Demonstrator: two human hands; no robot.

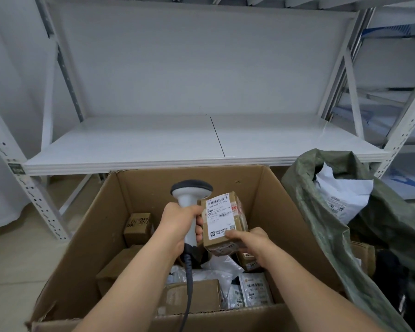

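My left hand [177, 224] grips the white handle of a barcode scanner [189, 195], whose dark head points away from me and whose coiled cable hangs down toward me. My right hand [247, 240] holds a small brown parcel [223, 221] by its lower right corner, with the white shipping label turned up toward me, right beside the scanner. Both are held above a big open cardboard box [285, 212] that contains several small cartons and white poly mailers.
A white metal rack with a bare shelf [153, 142] stands just behind the box. At the right, an open green sack [321, 224] holds a white mailer [343, 200]. Light floor tiles lie at the left.
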